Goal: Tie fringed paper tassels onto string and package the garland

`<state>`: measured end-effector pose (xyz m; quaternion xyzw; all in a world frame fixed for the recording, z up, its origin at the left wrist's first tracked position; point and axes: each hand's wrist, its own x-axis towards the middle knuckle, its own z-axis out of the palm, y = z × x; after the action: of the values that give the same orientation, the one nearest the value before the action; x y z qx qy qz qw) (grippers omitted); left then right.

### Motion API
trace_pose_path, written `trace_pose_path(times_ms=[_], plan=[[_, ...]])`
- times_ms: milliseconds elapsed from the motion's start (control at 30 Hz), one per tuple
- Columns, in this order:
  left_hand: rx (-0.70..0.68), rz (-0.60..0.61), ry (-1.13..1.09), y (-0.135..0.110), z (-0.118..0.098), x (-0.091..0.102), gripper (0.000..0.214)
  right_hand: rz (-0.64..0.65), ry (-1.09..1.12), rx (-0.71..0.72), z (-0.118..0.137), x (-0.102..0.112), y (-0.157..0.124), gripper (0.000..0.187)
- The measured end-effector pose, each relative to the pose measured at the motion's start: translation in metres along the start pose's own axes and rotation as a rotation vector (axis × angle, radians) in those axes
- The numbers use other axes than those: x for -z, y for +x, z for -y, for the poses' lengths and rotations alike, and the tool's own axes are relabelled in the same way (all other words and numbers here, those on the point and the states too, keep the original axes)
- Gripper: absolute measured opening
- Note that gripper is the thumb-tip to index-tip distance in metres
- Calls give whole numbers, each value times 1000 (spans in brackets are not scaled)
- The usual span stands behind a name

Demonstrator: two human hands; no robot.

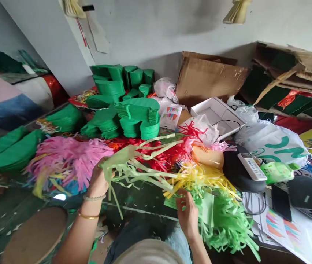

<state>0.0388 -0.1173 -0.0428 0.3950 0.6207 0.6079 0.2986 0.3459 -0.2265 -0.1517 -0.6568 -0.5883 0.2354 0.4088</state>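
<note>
Left hand (99, 178) clenches pale green fringe (123, 170) inside its fingers; right hand (188, 217) grasps darker green fringe (222, 227) at its top edge.

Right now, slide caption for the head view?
Left hand and right hand hold pale green paper fringe beside stacked green card cutouts.

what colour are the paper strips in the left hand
The paper strips in the left hand are pale lime green, seen best in the head view.
</note>
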Motion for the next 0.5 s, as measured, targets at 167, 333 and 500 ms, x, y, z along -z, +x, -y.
trace_pose_path(times_ms=[167, 333, 500], plan=[[49, 14, -80, 70, 9, 80, 25, 189, -258, 76, 43, -101, -14, 19], [-319, 404, 282, 61, 32, 89, 11, 60, -405, 17, 60, -126, -21, 26], [-465, 612, 586, 26, 88, 81, 25, 40, -146, 1, 111, -141, -31, 48]])
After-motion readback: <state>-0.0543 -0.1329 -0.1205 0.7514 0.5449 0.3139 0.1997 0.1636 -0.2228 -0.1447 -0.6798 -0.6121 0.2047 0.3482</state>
